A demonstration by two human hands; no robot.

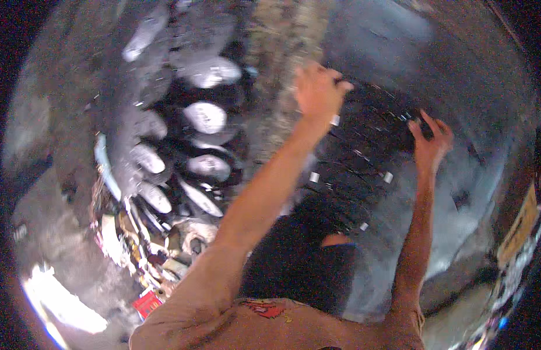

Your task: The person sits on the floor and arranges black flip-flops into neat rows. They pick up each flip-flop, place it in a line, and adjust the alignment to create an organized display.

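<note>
A dark, blurred bundle or sheet (364,151) with several small white square tags lies in front of me, right of centre. My left hand (320,93) is at its far left corner, thumb and fingers drawn together around a small dark bit whose kind is blurred. Across from it, my right hand (432,140) is at the bundle's right edge. Its thumb and fingers are apart and curved, with a dark gap between them. Whether the right fingertips touch the bundle is hard to see.
To the left stand rows of dark rounded things with shiny pale tops (205,118). Nearer me lies a jumble of small items with a red packet (147,303). A brown board-like piece (517,224) is at the far right. Grey-blue sheeting (375,280) spreads around the bundle.
</note>
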